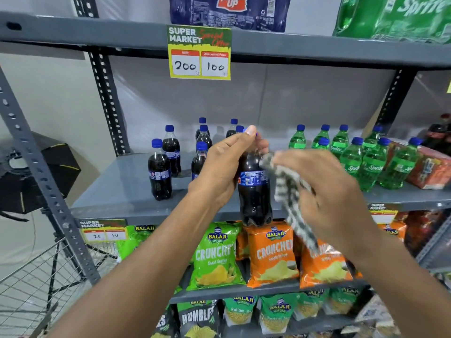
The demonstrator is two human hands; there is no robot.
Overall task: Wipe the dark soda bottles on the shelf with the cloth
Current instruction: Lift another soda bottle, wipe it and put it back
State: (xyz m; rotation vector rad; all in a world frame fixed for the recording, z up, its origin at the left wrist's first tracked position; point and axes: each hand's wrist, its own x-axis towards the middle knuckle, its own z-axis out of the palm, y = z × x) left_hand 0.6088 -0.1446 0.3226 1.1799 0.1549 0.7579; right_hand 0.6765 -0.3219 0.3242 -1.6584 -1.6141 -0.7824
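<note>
Forearms: your two bare arms reach up from the bottom edge toward the middle shelf [117, 191].
Left hand [220, 167]: your fingers [249, 131] are closed round the neck and shoulder of a dark bottle [255, 191], with one fingertip up at its blue cap.
Held bottle: upright, lifted off the shelf and in front of its front edge; its base hangs level with the snack bags [272, 254] one shelf down.
Right hand [322, 189]: your fingers are clenched on a checked cloth [288, 189], seen back-on, so you cannot tell just how tightly they close.
Cloth: bunched in your right hand, just right of the held bottle at label height, its loose end trailing down over an orange bag; contact with the bottle cannot be told through the blur.
Other dark bottles [159, 172]: standing upright with blue caps on the grey shelf, left of and behind your left hand.
Green bottles [371, 164]: a group standing on the right half of the same shelf, well apart from the dark ones.
Price tag [199, 52]: hangs from the shelf above, marked 200 and 100.
Lower shelves: green and orange bags stand in rows.
Left edge: a wire basket [36, 276] and a black lamp on a stand [36, 172] beside the rack.
</note>
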